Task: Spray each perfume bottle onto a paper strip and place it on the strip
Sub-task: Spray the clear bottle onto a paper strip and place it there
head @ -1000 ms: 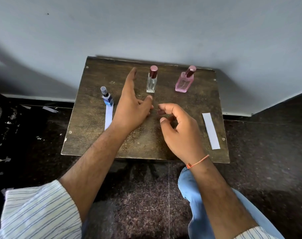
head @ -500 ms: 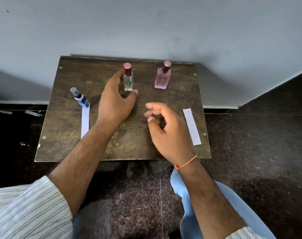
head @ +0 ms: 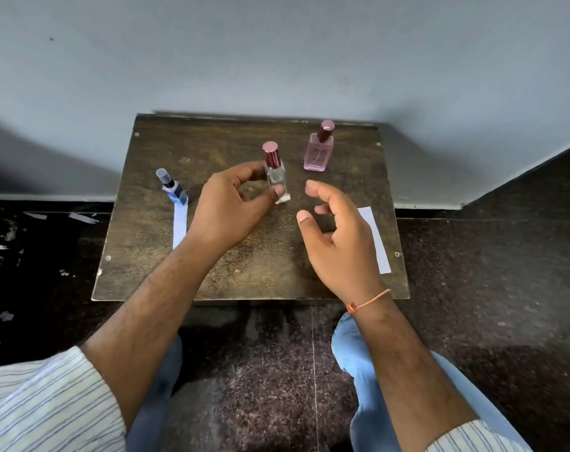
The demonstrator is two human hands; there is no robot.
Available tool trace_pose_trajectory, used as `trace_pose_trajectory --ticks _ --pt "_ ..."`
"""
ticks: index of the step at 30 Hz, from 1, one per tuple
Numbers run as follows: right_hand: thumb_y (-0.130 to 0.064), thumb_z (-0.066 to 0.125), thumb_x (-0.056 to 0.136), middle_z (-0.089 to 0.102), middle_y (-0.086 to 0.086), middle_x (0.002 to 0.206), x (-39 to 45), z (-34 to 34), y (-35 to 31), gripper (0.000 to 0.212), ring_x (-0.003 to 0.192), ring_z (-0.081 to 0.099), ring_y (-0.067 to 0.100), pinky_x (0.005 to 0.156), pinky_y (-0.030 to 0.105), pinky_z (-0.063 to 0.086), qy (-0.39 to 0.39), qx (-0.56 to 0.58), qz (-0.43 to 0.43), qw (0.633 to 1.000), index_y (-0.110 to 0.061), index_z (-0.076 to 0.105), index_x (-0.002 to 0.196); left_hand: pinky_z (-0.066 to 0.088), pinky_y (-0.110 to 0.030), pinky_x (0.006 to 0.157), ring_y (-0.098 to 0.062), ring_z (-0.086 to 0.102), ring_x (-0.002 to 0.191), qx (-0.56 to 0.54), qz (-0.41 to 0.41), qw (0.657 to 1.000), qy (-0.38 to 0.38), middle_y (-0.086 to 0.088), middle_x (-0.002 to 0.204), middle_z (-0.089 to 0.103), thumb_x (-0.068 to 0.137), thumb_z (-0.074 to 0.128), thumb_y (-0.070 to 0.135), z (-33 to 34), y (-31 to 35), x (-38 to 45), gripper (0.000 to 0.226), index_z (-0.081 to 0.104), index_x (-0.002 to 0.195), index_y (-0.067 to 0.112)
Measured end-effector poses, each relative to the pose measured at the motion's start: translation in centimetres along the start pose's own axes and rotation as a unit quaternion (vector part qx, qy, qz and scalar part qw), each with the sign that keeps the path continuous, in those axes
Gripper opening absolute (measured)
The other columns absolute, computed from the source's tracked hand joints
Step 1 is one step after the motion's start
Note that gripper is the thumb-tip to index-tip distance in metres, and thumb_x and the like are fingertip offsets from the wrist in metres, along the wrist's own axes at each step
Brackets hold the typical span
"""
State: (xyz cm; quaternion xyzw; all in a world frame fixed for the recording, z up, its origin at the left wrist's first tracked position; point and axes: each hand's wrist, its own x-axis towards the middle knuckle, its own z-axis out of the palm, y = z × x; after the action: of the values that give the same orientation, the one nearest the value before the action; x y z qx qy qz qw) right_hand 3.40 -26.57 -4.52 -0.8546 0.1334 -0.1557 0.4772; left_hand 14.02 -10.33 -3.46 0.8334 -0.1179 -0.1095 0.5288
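Hands meet over the middle of a dark, worn wooden tabletop (head: 153,269) pushed against a grey wall (head: 277,53). The left hand (head: 226,210) grips a clear glass perfume bottle (head: 276,174) with a dark red cap, index finger curled behind it and thumb pressed on its lower front; the bottle stands roughly upright at the centre of the frame, its base edge showing pale just beyond the thumb. Whether it touches the tabletop cannot be told. The right hand (head: 339,243), just right of the bottle, holds nothing: its fingers hang loosely curled, thumb apart, near but not touching the glass. An orange thread bracelet (head: 368,301) circles that wrist.

Up and to the right stands a pink perfume bottle (head: 317,154) with a dark red cap, upright and apart from both hands. At the left of the tabletop a small blue perfume bottle (head: 174,189) with a clear cap sits on the far end of a white paper strip (head: 179,228). A second white paper strip (head: 376,243) lies bare near the right edge, partly hidden behind the right hand.

Below, striped sleeves (head: 49,402) and blue jeans (head: 368,370) show above a speckled dark floor (head: 489,321).
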Motion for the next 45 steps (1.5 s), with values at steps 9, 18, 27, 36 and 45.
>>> trace_pose_trajectory --ticks 9,18,27,36,45 --pt "-0.019 0.073 0.1 0.073 -0.01 0.135 0.1 0.5 -1.5 0.053 0.108 0.073 0.011 0.092 0.032 0.063 -0.094 0.044 -0.009 0.995 -0.023 0.06 0.151 0.06 -0.019 0.076 -0.002 0.079 0.083 -0.088 0.06 0.991 -0.079 0.013 0.114 0.084 0.091 0.086 0.017 -2.0 -1.4 -3.3 0.035 0.08 0.126 0.019" --pt "-0.031 0.083 0.095 0.078 -0.007 0.117 0.2 1.4 -2.0 0.038 0.095 0.078 0.011 0.074 0.035 0.067 -0.089 0.044 -0.027 0.995 -0.016 0.075 0.129 0.069 -0.039 0.067 -0.019 0.08 0.062 -0.021 0.059 0.987 -0.149 0.012 0.12 0.082 0.096 0.08 0.031 -5.3 -1.4 -3.1 0.037 0.078 0.132 0.028" --pt "-0.031 0.078 0.094 0.075 -0.002 0.101 0.1 1.6 -1.7 0.028 0.095 0.072 0.019 0.074 0.046 0.061 -0.162 -0.012 -0.098 0.982 -0.016 0.076 0.118 0.06 -0.05 0.055 -0.026 0.066 0.056 -0.122 0.063 0.977 -0.165 0.006 0.129 0.08 0.097 0.075 0.025 -6.4 -1.2 -2.9 0.038 0.075 0.134 0.014" --pt "-0.026 0.084 0.093 0.07 -0.009 0.095 0.0 1.4 -0.7 0.028 0.086 0.066 0.012 0.069 0.036 0.055 -0.129 -0.053 -0.117 0.983 -0.018 0.077 0.119 0.028 -0.032 0.045 -0.052 0.044 0.055 -0.202 0.071 0.973 -0.085 -0.009 0.121 0.078 0.093 0.082 0.025 -6.8 -1.2 -2.5 0.017 0.082 0.11 0.021" --pt "-0.019 0.084 0.093 0.078 -0.009 0.108 0.5 1.6 0.0 0.035 0.086 0.073 0.012 0.068 0.019 0.056 -0.067 -0.009 -0.027 0.997 -0.018 0.077 0.127 0.051 -0.032 0.056 -0.017 0.068 0.064 0.027 0.106 0.981 -0.159 0.01 0.101 0.082 0.083 0.093 0.032 -7.6 -3.0 -3.3 0.028 0.085 0.109 0.027"
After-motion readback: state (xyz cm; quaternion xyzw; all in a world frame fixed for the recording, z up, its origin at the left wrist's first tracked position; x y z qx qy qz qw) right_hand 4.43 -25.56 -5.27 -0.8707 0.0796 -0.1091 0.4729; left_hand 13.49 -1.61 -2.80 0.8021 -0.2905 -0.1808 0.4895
